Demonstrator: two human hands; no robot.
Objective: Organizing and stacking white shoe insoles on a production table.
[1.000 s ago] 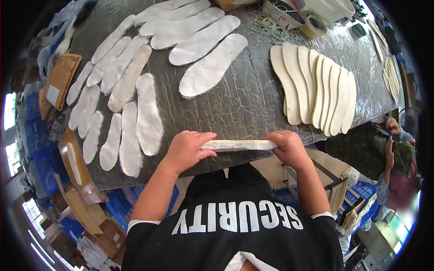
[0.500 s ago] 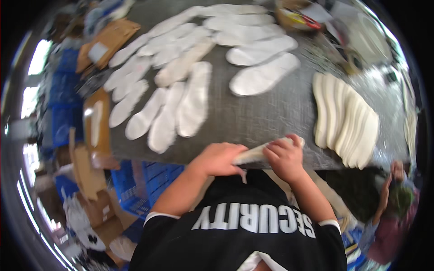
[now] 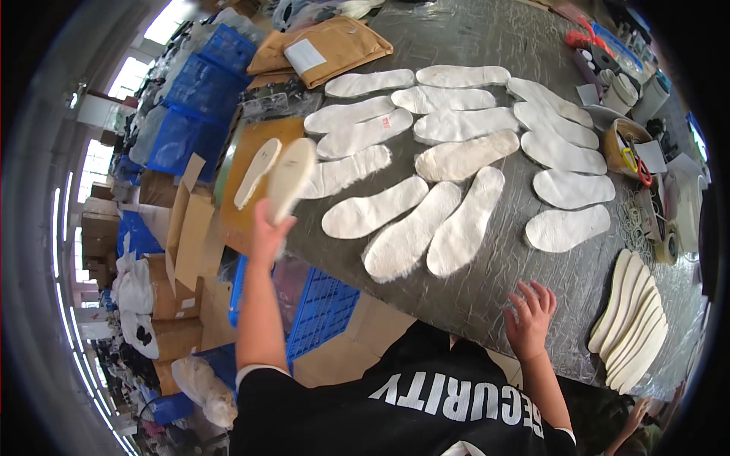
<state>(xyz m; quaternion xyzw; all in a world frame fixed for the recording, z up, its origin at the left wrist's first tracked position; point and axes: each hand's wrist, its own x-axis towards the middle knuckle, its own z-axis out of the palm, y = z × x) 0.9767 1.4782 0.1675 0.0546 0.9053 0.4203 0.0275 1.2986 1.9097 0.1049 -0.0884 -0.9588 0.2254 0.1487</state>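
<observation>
Raised over the table's left end, my left hand (image 3: 268, 232) is closed on one end of a cream insole (image 3: 293, 171), somewhat blurred. The held insole is beside a tan board (image 3: 236, 226), on which a thin white insole (image 3: 258, 173) lies. My right hand (image 3: 531, 319), fingers apart and holding nothing, is at the table's near edge. Separate white insoles lie spread across the tabletop; a fuzzy-edged insole (image 3: 413, 234) and a narrower insole (image 3: 465, 222) lie nearest me. To the right is a fanned stack of insoles (image 3: 630, 323).
Brown padded envelopes (image 3: 338, 52) lie at the table's far left. Blue crates (image 3: 190, 114) are stacked beyond the left edge, and another blue crate (image 3: 323, 311) stands below the near edge. A basket with scissors (image 3: 627, 148) and a tape roll (image 3: 668, 247) are at the right.
Both hands were on an insole at the near edge. My right hand has let go, and my left hand has carried an insole leftward to the board. The view has turned left.
</observation>
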